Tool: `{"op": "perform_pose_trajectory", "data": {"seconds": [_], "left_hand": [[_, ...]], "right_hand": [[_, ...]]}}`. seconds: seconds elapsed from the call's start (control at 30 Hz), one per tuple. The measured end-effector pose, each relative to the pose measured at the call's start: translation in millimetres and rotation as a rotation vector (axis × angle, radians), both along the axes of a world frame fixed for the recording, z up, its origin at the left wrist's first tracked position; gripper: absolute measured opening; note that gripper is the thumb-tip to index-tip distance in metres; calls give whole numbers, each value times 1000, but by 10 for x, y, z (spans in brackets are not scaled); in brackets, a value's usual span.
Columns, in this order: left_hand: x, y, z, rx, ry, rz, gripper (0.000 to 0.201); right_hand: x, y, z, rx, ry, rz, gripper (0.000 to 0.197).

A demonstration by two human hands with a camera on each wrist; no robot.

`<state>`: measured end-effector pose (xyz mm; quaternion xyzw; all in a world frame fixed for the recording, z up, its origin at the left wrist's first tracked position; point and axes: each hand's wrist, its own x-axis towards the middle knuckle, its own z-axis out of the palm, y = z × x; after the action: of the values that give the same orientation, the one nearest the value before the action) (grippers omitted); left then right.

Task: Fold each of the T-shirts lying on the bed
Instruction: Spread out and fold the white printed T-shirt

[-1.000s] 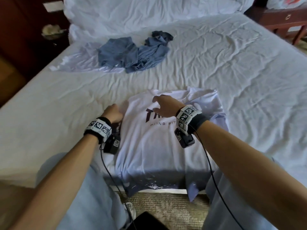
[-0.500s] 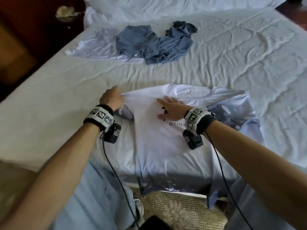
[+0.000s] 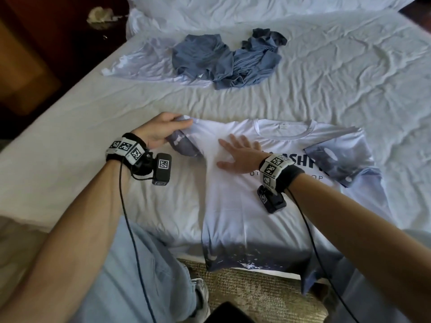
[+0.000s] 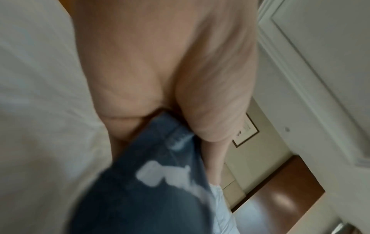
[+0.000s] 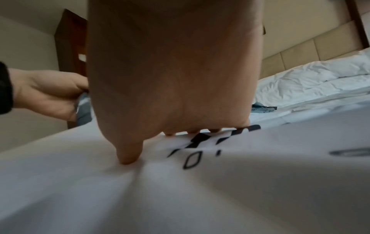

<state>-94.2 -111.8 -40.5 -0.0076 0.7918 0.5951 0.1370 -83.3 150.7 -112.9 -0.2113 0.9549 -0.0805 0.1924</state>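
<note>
A white T-shirt (image 3: pixel 245 206) is lying face up on the near side of the bed (image 3: pixel 70 159), with its neck hole pointing away from the person and its bottom edge hanging a little over the side of the bed. It is showing dark letters on the chest and blue-grey color on the sleeves and along the bottom. The left hand (image 3: pixel 161 131) is pinching the shirt's sleeve (image 3: pixel 183 145) on that side, with the fingers and thumb curling around the cloth, and the sleeve is bunching up in the grip. In the left wrist view, the dark sleeve cloth (image 4: pixel 152 182) is poking out from between the thumb and the palm of the left hand (image 4: pixel 160 71). The right hand (image 3: pixel 240 152) is lying flat on the chest of the shirt, with its fingers spread out straight and pressing the cloth down. In the right wrist view, the right hand (image 5: pixel 176 71) is pushing its thumb into the white cloth (image 5: pixel 200 190), and little wrinkles are running out from it. Farther away on the bed, a blue T-shirt (image 3: pixel 224 59) is sitting in a crumpled heap, partly on top of another pale T-shirt (image 3: pixel 144 66) that is lying spread out. White pillows (image 3: pixel 233 8) are resting at the head of the bed.
</note>
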Motion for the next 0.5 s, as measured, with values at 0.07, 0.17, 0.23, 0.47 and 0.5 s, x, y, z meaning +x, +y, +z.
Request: {"op": "perform_pose_trajectory", "data": {"seconds": [0.07, 0.17, 0.23, 0.47, 0.5], "left_hand": [[21, -20, 13, -104, 38, -5, 12], [-39, -156, -73, -310, 126, 105, 21], [-114, -267, -141, -365, 179, 239, 21], [-26, -319, -221, -660, 78, 283, 33], [-18, -305, -236, -680, 51, 246, 33]], "right_hand": [[-14, -17, -7, 11, -3, -18, 88], [0, -38, 1, 30, -9, -18, 88], [11, -36, 11, 29, -19, -17, 88], [3, -47, 13, 27, -21, 4, 79], [-1, -48, 6, 27, -22, 5, 78]]}}
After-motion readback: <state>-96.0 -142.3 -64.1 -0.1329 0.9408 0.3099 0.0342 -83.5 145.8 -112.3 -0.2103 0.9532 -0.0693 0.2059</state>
